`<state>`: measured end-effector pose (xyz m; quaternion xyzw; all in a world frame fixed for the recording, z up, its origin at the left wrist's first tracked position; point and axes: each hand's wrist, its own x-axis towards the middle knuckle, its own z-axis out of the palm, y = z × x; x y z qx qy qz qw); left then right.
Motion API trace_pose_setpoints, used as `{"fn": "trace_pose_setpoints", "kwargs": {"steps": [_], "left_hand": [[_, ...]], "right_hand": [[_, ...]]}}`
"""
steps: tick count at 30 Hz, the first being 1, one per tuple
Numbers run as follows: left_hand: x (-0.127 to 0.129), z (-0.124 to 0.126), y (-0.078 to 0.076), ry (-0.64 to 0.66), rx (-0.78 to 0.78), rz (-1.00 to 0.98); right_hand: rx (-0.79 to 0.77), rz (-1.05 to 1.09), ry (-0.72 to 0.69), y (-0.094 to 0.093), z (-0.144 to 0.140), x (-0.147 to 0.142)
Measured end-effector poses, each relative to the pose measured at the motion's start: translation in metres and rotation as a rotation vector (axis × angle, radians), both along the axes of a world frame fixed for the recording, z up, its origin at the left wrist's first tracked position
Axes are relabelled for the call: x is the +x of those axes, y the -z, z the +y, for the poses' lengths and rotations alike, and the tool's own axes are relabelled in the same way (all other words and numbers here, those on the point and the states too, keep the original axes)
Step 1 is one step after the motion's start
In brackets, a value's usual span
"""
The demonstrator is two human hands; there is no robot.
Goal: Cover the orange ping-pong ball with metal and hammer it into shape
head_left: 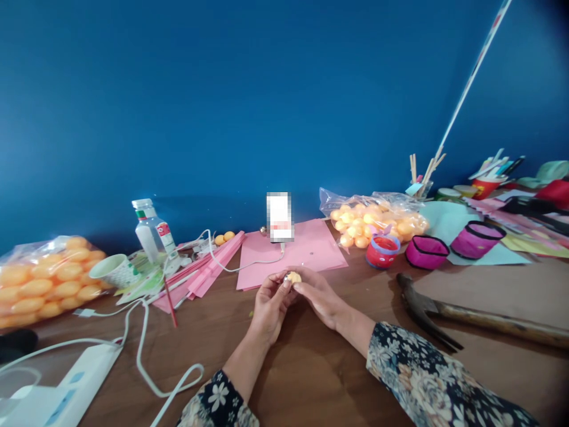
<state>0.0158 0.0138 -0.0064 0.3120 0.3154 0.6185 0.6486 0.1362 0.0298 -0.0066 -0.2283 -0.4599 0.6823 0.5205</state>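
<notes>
**Small orange ball pinched between both hands**

At far left a bag of orange balls (44, 279) is seen on the tabletop (311, 367). At centre, the small orange ball (293, 277) is gripped by the left hand (269, 305) and right hand (317, 296), fingers closed around it, just near the pink paper (306, 249). A light, steady grip seems best, as thin shells dent easily. A hammer (427, 308) lies right.
</notes>
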Motion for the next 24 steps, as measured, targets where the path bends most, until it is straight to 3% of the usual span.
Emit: {"fn": "trace_pose_setpoints", "kwargs": {"steps": [5,14,24], "left_hand": [[0.0,-0.001,-0.0011,0.012,-0.006,-0.009],[-0.0013,0.0001,-0.0005,-0.009,-0.023,-0.014],[-0.0037,0.0005,0.002,0.007,-0.039,-0.035]], "right_hand": [[-0.068,-0.009,-0.003,0.0006,0.0006,0.0014],[0.007,0.046,-0.063,-0.0006,-0.0014,0.0023],[-0.142,0.088,-0.061,0.0017,0.0017,0.001]]}}
